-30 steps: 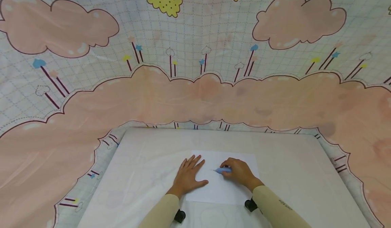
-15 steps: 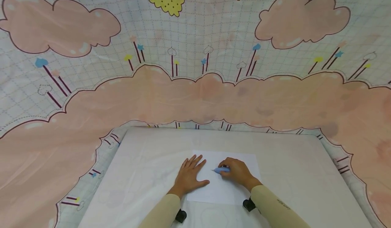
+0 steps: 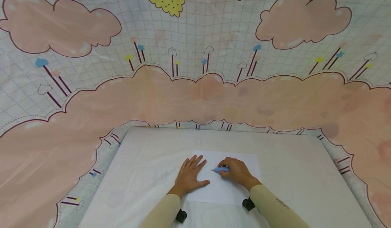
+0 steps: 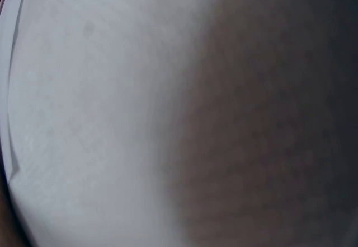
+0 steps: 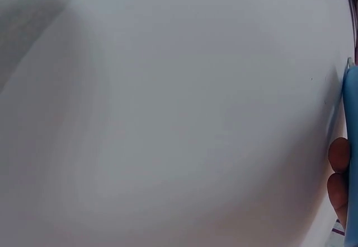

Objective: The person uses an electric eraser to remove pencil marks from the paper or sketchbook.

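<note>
A white sheet of paper lies on the pale table cover. My left hand rests on the sheet's left side with fingers straight and spread, the thumb pointing right. My right hand grips a thick blue pen. The pen slants low, its thin tip pointing left toward the left hand, at or close to the paper. In the right wrist view, fingertips curl against the blue pen at the right edge, and a tiny dark dot shows on the paper. The left wrist view shows mostly blurred white surface and shadow.
The white-covered table extends around the sheet on all sides. Faint curved outlines show on its cover below the paper. A patterned cloth with clouds hangs behind. Black wrist cameras sit beneath both sleeves.
The pen has shifted very slightly left in the right hand. The left hand keeps its place on the paper, and the head view has moved a little.
</note>
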Available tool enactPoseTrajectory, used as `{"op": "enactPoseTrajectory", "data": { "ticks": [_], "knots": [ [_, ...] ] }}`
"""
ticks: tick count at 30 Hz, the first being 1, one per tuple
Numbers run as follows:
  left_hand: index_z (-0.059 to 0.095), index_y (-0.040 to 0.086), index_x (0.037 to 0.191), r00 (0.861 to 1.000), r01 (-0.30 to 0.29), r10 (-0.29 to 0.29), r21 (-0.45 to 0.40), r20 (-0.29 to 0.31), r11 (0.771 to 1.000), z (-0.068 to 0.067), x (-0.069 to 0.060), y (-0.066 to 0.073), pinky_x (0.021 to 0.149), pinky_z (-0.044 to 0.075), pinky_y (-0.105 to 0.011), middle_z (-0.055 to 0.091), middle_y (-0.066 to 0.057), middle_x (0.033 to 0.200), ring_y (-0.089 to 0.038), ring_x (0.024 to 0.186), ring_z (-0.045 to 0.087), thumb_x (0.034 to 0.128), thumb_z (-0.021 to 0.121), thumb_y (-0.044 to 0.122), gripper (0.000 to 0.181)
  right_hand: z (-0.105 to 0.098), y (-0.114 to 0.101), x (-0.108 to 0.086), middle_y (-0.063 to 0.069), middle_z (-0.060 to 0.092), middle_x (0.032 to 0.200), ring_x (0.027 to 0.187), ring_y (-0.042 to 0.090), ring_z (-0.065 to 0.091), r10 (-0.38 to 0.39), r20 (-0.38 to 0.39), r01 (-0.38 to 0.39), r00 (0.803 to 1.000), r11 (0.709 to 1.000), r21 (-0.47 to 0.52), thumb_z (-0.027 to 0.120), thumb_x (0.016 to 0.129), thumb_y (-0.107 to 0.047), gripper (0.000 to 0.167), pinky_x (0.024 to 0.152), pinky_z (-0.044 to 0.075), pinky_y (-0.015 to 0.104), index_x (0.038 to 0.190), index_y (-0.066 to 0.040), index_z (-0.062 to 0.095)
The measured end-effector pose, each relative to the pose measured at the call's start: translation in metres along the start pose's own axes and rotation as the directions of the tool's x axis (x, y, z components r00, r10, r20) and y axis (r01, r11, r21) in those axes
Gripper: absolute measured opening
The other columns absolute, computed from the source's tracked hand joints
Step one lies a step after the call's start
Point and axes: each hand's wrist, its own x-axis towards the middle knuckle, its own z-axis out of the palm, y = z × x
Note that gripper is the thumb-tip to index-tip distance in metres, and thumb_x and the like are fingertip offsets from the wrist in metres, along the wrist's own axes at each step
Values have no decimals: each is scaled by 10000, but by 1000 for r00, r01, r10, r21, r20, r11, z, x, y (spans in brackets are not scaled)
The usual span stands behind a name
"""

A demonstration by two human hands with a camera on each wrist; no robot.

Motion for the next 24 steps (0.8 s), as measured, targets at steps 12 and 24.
{"op": "enactPoseTrajectory", "data": {
  "ticks": [12, 24],
  "knots": [
    [368, 254, 1534, 1000, 14, -14, -10, 22, 1000, -1, 1, 0, 1213, 166, -508, 269, 28, 1624, -241, 1509, 200, 845, 508, 748, 859, -4, 10, -8, -159, 634, 848, 767, 16, 561, 44, 3, -44, 999, 999, -9, 818, 797, -276, 187, 777, 549, 296, 960, -216, 750],
    [377, 243, 1530, 1000, 15, -14, -35, 23, 999, -3, 1, 3, 1212, 163, -515, 275, 19, 1621, -251, 1506, 205, 840, 536, 734, 861, -6, 12, -9, -152, 639, 853, 774, 23, 568, 32, 8, -32, 999, 999, 9, 810, 808, -256, 178, 784, 553, 314, 968, -206, 748]
  ]
}}
